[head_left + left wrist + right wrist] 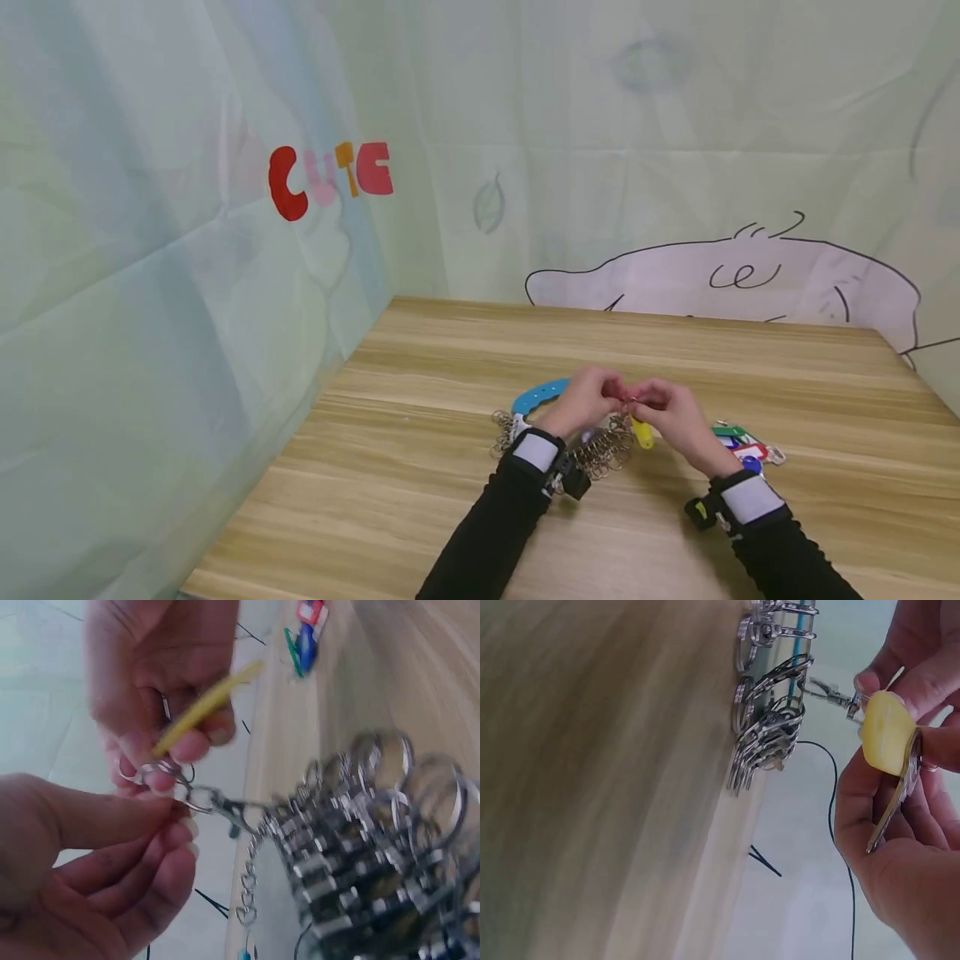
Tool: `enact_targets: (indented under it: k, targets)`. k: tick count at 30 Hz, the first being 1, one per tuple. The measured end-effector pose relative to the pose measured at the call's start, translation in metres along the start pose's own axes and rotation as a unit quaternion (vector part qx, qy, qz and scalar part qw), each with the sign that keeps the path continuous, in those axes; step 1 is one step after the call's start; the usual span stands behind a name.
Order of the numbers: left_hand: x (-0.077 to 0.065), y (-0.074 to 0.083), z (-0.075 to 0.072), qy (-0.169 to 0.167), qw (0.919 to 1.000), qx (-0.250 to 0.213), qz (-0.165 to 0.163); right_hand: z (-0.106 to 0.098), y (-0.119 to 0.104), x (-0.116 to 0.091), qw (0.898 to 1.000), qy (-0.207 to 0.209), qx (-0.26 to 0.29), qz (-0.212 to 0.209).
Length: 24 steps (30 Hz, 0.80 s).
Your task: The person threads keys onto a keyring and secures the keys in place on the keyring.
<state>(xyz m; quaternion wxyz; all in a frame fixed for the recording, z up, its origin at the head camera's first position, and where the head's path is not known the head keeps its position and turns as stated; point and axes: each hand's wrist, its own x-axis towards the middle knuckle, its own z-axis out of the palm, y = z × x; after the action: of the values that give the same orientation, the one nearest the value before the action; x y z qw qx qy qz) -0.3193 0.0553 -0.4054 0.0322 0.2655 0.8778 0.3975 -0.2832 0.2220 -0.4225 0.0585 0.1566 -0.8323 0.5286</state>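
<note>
My left hand (583, 407) pinches a small silver metal ring (200, 809), right hand (678, 421) grips a yellow plastic key tag (886, 735); linking step, I'd judge; next needs ring alignment.

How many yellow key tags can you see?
1: the yellow key tag held in the right hand, above the table. More may be hidden within the pile of coloured tags.

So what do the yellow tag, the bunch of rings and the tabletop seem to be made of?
Yellow tag: probably plastic, smooth and opaque with a soft sheen.
Rings: most likely metal, silvery and polished, with bright highlights.
Tabletop: wood or a wood-look laminate; grain streaks show, but which one I can't tell.
</note>
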Motion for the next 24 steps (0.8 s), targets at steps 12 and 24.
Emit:
enact_targets:
  k: [12,24]
  targets:
    - [-0.0010,-0.0055,-0.0008,0.002,0.9944,-0.097,-0.043,0.0011,-0.0024,0.0004,0.996,-0.015,-0.038,-0.079]
    - [-0.0002,-0.0059,0.0014,0.018,0.9894,-0.138,-0.042,-0.0016,-0.0047,-0.0004,0.997,-0.017,-0.041,-0.065]
